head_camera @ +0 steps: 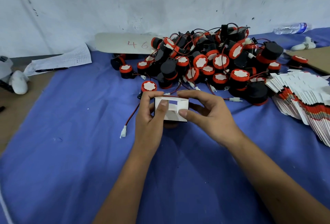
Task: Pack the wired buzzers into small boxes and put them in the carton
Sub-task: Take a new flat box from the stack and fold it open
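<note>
Small white box (172, 109) held above blue cloth (71, 134) mid-table, open end up, inside looks empty. Left hand (150, 116) and right hand (205, 114) both pinch its flaps, thumbs on front. Buzzer pile (210, 63) just behind toward far edge; flat box stack (303, 98) at right edge.

Soft, even, bluish light casts faint shadows beneath the left hand (149, 114), with wide-angle bending toward the edges.
</note>
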The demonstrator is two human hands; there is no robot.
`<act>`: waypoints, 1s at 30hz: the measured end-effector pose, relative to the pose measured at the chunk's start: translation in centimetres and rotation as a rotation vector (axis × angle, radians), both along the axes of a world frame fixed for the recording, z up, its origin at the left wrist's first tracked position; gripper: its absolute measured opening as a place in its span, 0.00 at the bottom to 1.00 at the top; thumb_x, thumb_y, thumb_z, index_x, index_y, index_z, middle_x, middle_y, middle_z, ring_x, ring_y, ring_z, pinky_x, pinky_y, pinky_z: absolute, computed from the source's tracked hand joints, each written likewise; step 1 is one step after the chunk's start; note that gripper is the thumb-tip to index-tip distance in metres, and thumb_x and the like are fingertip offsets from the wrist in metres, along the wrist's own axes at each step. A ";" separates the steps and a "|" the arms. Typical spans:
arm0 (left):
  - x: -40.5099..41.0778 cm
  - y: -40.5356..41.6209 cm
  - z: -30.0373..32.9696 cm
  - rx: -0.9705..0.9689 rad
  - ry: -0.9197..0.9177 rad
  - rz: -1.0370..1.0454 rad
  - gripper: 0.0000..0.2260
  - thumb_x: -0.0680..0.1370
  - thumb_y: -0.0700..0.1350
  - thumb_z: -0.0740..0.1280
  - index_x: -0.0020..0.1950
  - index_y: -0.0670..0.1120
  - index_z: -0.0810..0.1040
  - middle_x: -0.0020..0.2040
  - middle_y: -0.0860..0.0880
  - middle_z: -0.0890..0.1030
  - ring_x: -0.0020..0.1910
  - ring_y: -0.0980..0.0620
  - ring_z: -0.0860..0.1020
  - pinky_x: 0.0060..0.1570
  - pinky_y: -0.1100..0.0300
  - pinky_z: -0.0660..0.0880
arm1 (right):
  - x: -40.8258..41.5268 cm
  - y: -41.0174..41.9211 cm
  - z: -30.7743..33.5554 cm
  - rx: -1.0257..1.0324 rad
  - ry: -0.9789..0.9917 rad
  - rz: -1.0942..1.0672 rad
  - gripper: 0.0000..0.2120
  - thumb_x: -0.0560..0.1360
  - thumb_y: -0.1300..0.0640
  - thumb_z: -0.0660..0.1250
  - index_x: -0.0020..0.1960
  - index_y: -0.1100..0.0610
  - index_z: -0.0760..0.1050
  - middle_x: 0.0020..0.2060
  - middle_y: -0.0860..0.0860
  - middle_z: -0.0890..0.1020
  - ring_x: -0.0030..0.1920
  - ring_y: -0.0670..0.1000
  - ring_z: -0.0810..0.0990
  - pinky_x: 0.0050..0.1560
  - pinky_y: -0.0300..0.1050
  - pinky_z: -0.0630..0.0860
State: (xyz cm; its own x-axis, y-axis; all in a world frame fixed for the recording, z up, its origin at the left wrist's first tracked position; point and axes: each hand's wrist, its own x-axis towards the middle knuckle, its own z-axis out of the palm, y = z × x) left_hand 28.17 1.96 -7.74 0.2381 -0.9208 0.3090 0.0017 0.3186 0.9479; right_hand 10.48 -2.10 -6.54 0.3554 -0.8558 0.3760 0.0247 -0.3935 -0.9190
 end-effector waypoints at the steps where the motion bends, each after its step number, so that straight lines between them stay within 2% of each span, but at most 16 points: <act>1: 0.0 0.0 0.0 0.003 0.003 0.007 0.08 0.82 0.51 0.66 0.61 0.54 0.74 0.54 0.49 0.85 0.52 0.47 0.86 0.39 0.48 0.85 | 0.0 0.0 0.0 -0.011 0.011 -0.001 0.17 0.75 0.59 0.77 0.63 0.55 0.81 0.60 0.49 0.84 0.65 0.52 0.80 0.67 0.55 0.77; 6: -0.4 -0.1 -0.1 -0.034 -0.106 0.027 0.05 0.84 0.49 0.65 0.59 0.57 0.75 0.54 0.53 0.85 0.52 0.50 0.86 0.37 0.52 0.84 | 0.1 0.0 -0.2 -0.016 0.047 -0.072 0.15 0.74 0.65 0.76 0.59 0.55 0.82 0.56 0.46 0.85 0.61 0.49 0.82 0.63 0.50 0.80; 8: -0.6 -0.1 -0.2 -0.052 -0.147 0.035 0.05 0.85 0.49 0.65 0.60 0.56 0.75 0.55 0.54 0.84 0.54 0.51 0.85 0.38 0.51 0.85 | 0.2 -0.1 -0.3 -0.043 0.065 -0.107 0.16 0.73 0.68 0.75 0.58 0.55 0.83 0.55 0.46 0.85 0.61 0.48 0.82 0.61 0.50 0.80; 11: -0.6 -0.2 -0.3 -0.075 -0.170 0.039 0.07 0.86 0.47 0.64 0.63 0.55 0.76 0.57 0.55 0.83 0.58 0.50 0.83 0.43 0.45 0.85 | 0.3 0.0 -0.3 -0.111 0.072 -0.124 0.19 0.72 0.71 0.75 0.59 0.54 0.83 0.57 0.48 0.83 0.63 0.48 0.80 0.62 0.50 0.80; 14: -0.4 -0.4 -0.4 -0.095 -0.216 0.058 0.10 0.85 0.45 0.64 0.65 0.54 0.77 0.60 0.58 0.81 0.62 0.49 0.80 0.51 0.40 0.83 | 0.1 0.0 -0.2 -0.192 0.162 -0.084 0.21 0.72 0.66 0.77 0.63 0.53 0.81 0.62 0.46 0.80 0.67 0.48 0.77 0.65 0.52 0.78; 16: 0.0 -0.4 -0.5 -0.104 -0.318 0.131 0.17 0.82 0.38 0.64 0.68 0.55 0.77 0.62 0.59 0.80 0.64 0.52 0.79 0.57 0.45 0.81 | 0.0 0.1 -0.3 -0.193 0.254 -0.016 0.24 0.72 0.55 0.78 0.67 0.51 0.79 0.63 0.42 0.80 0.69 0.49 0.76 0.65 0.55 0.77; 17: 0.2 -0.3 -0.5 -0.112 -0.386 0.178 0.22 0.80 0.34 0.65 0.70 0.55 0.77 0.63 0.58 0.80 0.65 0.54 0.78 0.60 0.52 0.79 | 0.1 0.2 -0.3 -0.164 0.282 0.006 0.25 0.72 0.48 0.77 0.68 0.49 0.78 0.64 0.41 0.79 0.69 0.49 0.75 0.66 0.55 0.77; 19: 0.7 -0.1 -0.4 -0.140 -0.520 0.246 0.30 0.77 0.29 0.66 0.74 0.54 0.76 0.65 0.52 0.79 0.64 0.55 0.77 0.58 0.66 0.75 | 0.4 0.5 -0.2 -0.107 0.263 0.014 0.23 0.74 0.41 0.72 0.66 0.49 0.79 0.63 0.41 0.80 0.68 0.48 0.76 0.65 0.55 0.78; 22: 1.0 0.0 0.0 -0.206 -0.678 0.284 0.31 0.77 0.31 0.68 0.77 0.54 0.73 0.66 0.48 0.78 0.63 0.51 0.77 0.55 0.69 0.75 | 0.5 0.5 0.1 -0.092 0.211 -0.038 0.17 0.74 0.44 0.75 0.59 0.51 0.81 0.57 0.43 0.83 0.63 0.48 0.80 0.59 0.55 0.81; 25: 0.4 0.3 0.5 -0.292 -0.802 0.317 0.30 0.78 0.36 0.69 0.79 0.54 0.71 0.69 0.52 0.77 0.64 0.58 0.76 0.54 0.76 0.69 | 0.4 0.5 -0.1 -0.051 0.175 -0.031 0.21 0.72 0.49 0.79 0.60 0.49 0.76 0.56 0.43 0.83 0.61 0.47 0.81 0.56 0.47 0.82; 27: 0.0 0.5 0.7 -0.338 -0.783 0.332 0.31 0.76 0.39 0.70 0.79 0.53 0.69 0.68 0.56 0.76 0.64 0.65 0.73 0.56 0.77 0.68 | 0.4 0.6 -0.1 0.013 0.121 -0.001 0.26 0.71 0.50 0.80 0.64 0.47 0.73 0.57 0.43 0.83 0.61 0.47 0.81 0.54 0.44 0.81; 28: 0.0 0.5 0.7 -0.346 -0.736 0.336 0.31 0.76 0.39 0.71 0.78 0.52 0.70 0.68 0.57 0.75 0.64 0.65 0.74 0.58 0.75 0.70 | 0.4 0.6 0.0 0.030 0.102 0.004 0.27 0.71 0.50 0.80 0.65 0.46 0.73 0.57 0.44 0.83 0.60 0.48 0.82 0.54 0.44 0.82; 30: 0.0 0.5 0.7 -0.332 -0.626 0.317 0.29 0.75 0.37 0.75 0.75 0.52 0.73 0.69 0.56 0.75 0.65 0.55 0.78 0.58 0.65 0.77 | 0.5 0.5 0.0 0.046 0.070 -0.027 0.25 0.71 0.50 0.80 0.64 0.46 0.74 0.56 0.46 0.84 0.57 0.50 0.83 0.52 0.47 0.83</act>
State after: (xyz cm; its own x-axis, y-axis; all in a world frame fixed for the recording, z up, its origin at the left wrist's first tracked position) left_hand 28.21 2.41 -7.02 0.1646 -0.6731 0.7210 -0.6416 0.4821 0.5966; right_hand 11.00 -1.55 -6.52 0.3557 -0.8814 0.3107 -0.0507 -0.3502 -0.9353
